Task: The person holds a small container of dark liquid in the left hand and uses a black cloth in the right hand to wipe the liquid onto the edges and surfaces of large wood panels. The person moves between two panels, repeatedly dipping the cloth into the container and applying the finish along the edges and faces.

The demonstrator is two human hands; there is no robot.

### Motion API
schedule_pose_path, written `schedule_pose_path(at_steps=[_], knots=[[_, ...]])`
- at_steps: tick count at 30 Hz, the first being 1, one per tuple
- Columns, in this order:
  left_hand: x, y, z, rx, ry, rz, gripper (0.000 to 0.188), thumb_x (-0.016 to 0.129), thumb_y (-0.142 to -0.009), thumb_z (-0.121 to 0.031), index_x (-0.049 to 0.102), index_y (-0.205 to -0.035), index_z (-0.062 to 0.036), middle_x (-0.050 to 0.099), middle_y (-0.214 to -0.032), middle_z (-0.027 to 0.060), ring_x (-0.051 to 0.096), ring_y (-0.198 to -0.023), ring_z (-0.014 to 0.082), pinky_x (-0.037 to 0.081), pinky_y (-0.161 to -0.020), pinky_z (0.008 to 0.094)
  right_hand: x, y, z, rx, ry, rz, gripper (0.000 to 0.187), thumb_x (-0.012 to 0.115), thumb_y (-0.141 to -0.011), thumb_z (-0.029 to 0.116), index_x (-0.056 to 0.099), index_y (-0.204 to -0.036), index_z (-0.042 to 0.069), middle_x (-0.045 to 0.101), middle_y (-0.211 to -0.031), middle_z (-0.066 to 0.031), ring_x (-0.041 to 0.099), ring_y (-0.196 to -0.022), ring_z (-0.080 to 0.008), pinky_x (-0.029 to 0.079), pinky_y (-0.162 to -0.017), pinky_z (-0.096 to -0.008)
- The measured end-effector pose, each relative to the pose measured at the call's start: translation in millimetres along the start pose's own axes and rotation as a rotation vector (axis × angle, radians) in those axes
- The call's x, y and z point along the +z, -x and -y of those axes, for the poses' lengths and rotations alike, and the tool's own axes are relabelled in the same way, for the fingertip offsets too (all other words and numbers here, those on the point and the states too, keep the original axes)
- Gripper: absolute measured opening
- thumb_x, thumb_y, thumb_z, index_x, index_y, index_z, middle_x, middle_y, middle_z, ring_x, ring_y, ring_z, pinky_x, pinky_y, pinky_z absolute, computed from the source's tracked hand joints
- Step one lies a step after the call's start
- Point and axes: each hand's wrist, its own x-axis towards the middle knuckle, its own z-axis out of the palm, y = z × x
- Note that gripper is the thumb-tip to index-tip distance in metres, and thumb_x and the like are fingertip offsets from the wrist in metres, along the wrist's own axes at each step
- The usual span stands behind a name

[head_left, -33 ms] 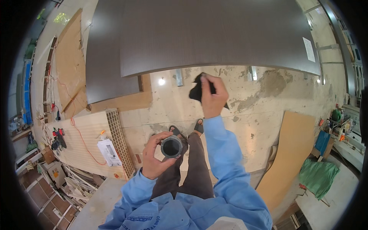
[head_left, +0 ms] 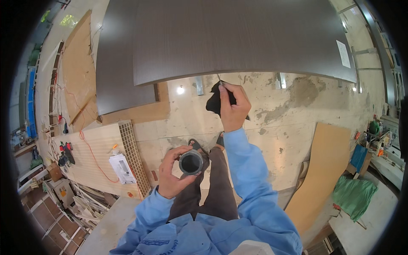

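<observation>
A round grey cup (head_left: 191,162) is held in the left hand (head_left: 171,176); the fingers are curved around its far and left side, the thumb is laid on its near side, and they are opened only as wide as the cup. Its mouth is turned upward, but its contents cannot be told. By the fingers of the right hand (head_left: 234,109), closed in a pinch, a thin tool (head_left: 219,78) and a black cloth (head_left: 215,102) are gripped together. The cloth is spread mainly to the left of these fingers. The tool is pointed away from them, to the near edge of a dark brown panel (head_left: 238,38) just beyond; whether it is touched cannot be told. Well left of the left fingers, white papers (head_left: 122,169) are laid on a pale slab (head_left: 87,151). Well right of both hands, a tan board (head_left: 316,174) is seen.
</observation>
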Motion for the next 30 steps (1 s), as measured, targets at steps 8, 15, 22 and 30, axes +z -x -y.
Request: schedule_pose_path(at_steps=[8,15,22,30], knots=[[0.1,-3.3,-7.8,0.002,-0.025,-0.033,0.067,0.089,-0.073,-0.008,0.061,-0.134,-0.0021,0.066,-0.136,0.0144,0.066,-0.126,0.0254,0.05,-0.111,0.0391,4.9,-0.6,-7.5,0.098,0.014,-0.22,0.008,0.077,-0.096,0.004,0.077,-0.103,0.001,0.078,-0.099,-0.0122,0.073,-0.089,-0.0214,0.057,-0.082,-0.0335],[-27.0,-7.8,2.3,0.029,-0.014,-0.029,0.071,0.086,-0.07,-0.003,0.061,-0.137,-0.0023,0.066,-0.138,0.0132,0.066,-0.126,0.0253,0.052,-0.108,0.0379,37.6,23.8,13.6,0.034,-0.042,0.046,0.01,0.078,-0.094,0.005,0.077,-0.103,0.001,0.076,-0.095,-0.012,0.073,-0.086,-0.0228,0.057,-0.08,-0.0331],[-73.5,-11.2,32.8,0.027,0.021,0.04,0.071,0.088,-0.07,-0.006,0.062,-0.136,-0.0032,0.067,-0.136,0.0127,0.066,-0.124,0.0258,0.05,-0.108,0.0378,63.8,42.2,13.9,-0.003,0.06,0.01,0.011,0.079,-0.092,0.004,0.077,-0.103,0.001,0.076,-0.095,-0.0113,0.072,-0.085,-0.023,0.056,-0.079,-0.0331],[-137.2,-5.1,57.9,0.055,0.065,0.115,0.068,0.088,-0.07,-0.008,0.064,-0.134,-0.0057,0.069,-0.134,0.0104,0.066,-0.118,0.023,0.052,-0.099,0.0352,76.5,43.9,34.0,0.06,0.258,-0.33,0.01,0.08,-0.093,0.008,0.076,-0.1,0.002,0.076,-0.096,-0.0104,0.072,-0.087,-0.0241,0.056,-0.081,-0.0345]])
